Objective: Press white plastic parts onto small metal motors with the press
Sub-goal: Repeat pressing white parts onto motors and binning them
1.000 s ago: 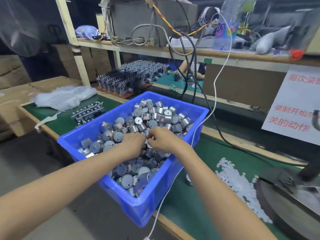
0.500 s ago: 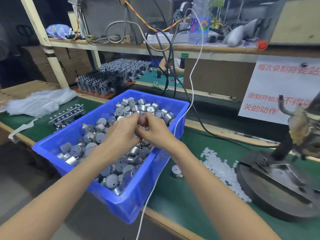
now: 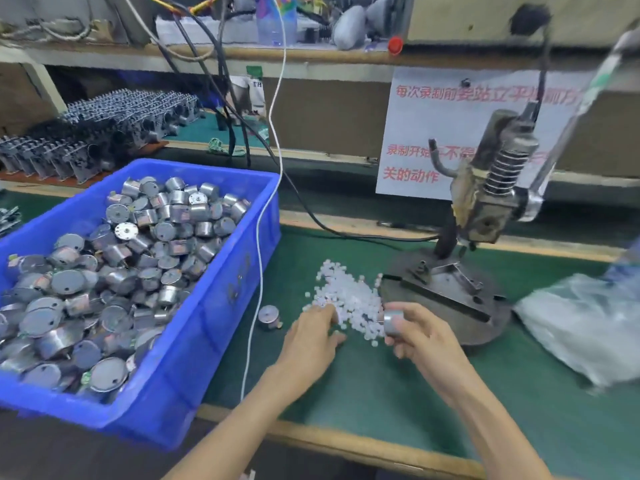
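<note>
Motor (image 3: 393, 322), head view: pinched betw. thumb and fingers of right hand (image 3: 424, 339), held low over near edge of white plastic parts (image 3: 349, 294) pile, just beside press (image 3: 491, 192) base. Left hand (image 3: 311, 337) down at same pile, fingertips among parts; can't tell if pinching one or only touching. Judged early in a cycle: no part seen on motor yet, nothing seated under press. Loads left: blue bin (image 3: 221, 306) heaped w/ bare motors, plus stray motor (image 3: 269, 315) on green mat (image 3: 381, 393) betw. bin and pile. No finished pcs spotted. Shaft end hidden by fingers; press lever cut off top right; plastic bag (image 3: 571, 323) blurred
</note>
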Demonstrator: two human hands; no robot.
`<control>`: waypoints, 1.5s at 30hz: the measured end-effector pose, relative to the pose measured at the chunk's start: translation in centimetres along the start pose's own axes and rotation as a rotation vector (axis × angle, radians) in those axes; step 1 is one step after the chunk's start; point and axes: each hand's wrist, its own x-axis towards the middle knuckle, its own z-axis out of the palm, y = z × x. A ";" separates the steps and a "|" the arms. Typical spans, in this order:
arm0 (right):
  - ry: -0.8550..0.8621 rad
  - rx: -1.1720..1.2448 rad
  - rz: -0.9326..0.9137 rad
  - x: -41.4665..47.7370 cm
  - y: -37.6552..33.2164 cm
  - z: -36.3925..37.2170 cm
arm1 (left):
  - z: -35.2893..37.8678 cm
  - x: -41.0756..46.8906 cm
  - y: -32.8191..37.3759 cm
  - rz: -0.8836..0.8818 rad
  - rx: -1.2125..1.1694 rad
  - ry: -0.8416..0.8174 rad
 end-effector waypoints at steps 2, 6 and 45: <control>-0.026 0.047 0.011 -1.1 1.3 -0.2 | 0.7 0.4 -0.2 -0.005 0.006 0.031; -0.002 0.132 0.026 -1.8 2.5 0.0 | 0.8 1.0 -0.1 -0.014 0.019 0.054; 0.020 -0.691 -0.567 -0.2 4.6 1.8 | 3.3 -1.2 -2.0 0.324 -0.289 0.115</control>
